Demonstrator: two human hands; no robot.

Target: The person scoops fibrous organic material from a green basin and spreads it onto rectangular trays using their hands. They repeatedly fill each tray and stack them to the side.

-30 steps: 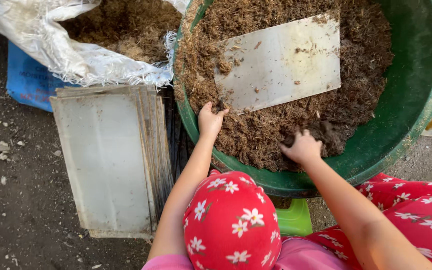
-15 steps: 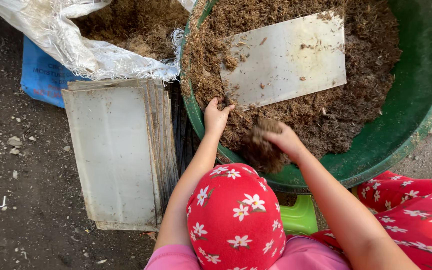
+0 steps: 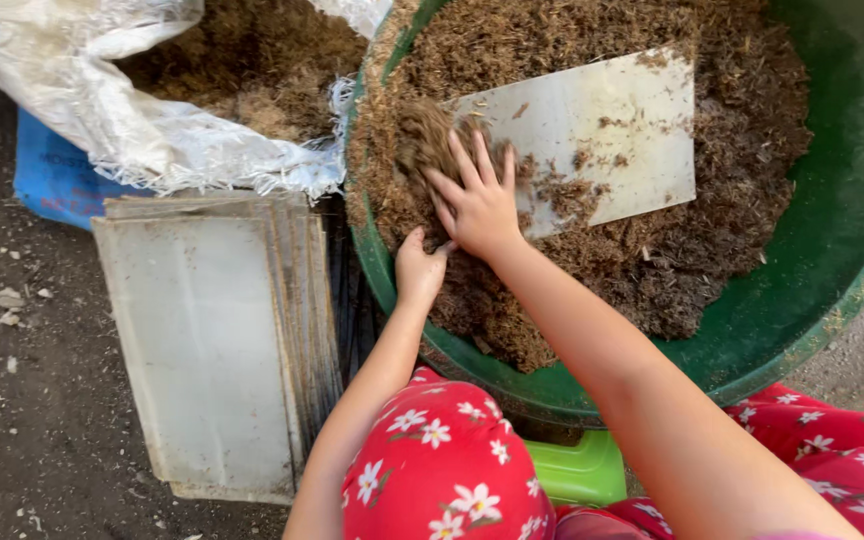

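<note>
Outdoors, bare ground (image 3: pixel 42 420) under me: dark packed earth, dusty, with small pale stones and bits of debris scattered over it at my left. Daylight is soft and even, no hard shadows. On the dirt lies a stack of flat grey-white sheets (image 3: pixel 217 340), edges grimy, fanned slightly along the right side. Behind the stack, a white woven sack (image 3: pixel 122 110) slumps open, frayed along its mouth, filled with brown fibrous matter. A blue object (image 3: pixel 52 175) peeks from beneath the sack. A bright green plastic stool (image 3: pixel 577 470) shows low between my knees.
</note>
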